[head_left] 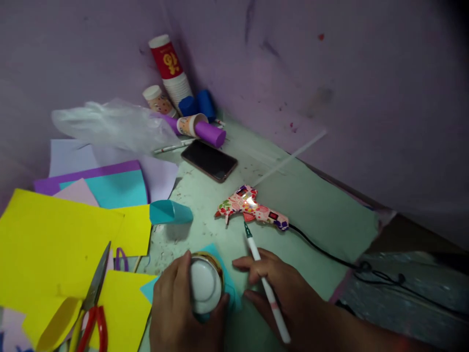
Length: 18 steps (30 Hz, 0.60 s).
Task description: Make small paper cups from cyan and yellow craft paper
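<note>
At the lower middle, my left hand (183, 303) is wrapped round a round white-topped container (206, 286) with a gold rim. The container rests on a piece of blue paper (216, 252), whose corners stick out around it. My right hand (282, 288) is just to the right, with a white marker (266, 283) lying between thumb and fingers. The marker's green tip points up and away, close to the trigger of a flower-patterned glue gun (252, 208). A rolled blue paper piece (171, 212) lies beyond my left hand.
Yellow paper sheets (54, 244) and red-handled scissors (95, 298) lie at left. A phone (209, 160), purple roll (210, 133), plastic bag (113, 124) and stacked paper cups (178, 88) sit farther back. The glue gun's black cord (322, 252) runs off the table's right edge.
</note>
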Tool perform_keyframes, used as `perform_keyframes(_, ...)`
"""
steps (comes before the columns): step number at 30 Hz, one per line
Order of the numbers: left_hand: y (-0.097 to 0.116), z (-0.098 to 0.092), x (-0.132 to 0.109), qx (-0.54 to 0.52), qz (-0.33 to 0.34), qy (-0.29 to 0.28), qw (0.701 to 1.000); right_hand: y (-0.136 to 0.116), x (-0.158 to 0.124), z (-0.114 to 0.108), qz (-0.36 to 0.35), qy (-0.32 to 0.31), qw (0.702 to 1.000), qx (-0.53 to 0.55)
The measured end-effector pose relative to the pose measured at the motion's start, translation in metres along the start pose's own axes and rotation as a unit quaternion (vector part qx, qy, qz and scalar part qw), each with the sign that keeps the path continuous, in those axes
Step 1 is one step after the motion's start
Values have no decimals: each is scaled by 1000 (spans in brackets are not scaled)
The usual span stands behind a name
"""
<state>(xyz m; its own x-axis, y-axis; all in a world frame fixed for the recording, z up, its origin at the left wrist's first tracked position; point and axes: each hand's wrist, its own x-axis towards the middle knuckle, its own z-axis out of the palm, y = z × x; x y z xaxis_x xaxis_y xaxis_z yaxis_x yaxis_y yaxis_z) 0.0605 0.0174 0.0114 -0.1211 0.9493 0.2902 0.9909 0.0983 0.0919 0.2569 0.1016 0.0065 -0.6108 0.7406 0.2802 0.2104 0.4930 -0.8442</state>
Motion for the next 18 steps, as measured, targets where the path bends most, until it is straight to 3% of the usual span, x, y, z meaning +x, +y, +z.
perform_keyframes(4,18,-1,6,-28,-69,-38,997,-2,3,-7,12,-3,999,39)
perform_keyframes(10,10,4,4,-30,-44,-47,998,-2,16,-7,2,-85,995,58)
perform_keyframes(15,11,13,0,-30,-68,-44,996,8,18,1,-34,-50,998,20)
perform_keyframes(18,14,2,-2,-48,-89,-14,995,16,7,7,-45,-26,998,42)
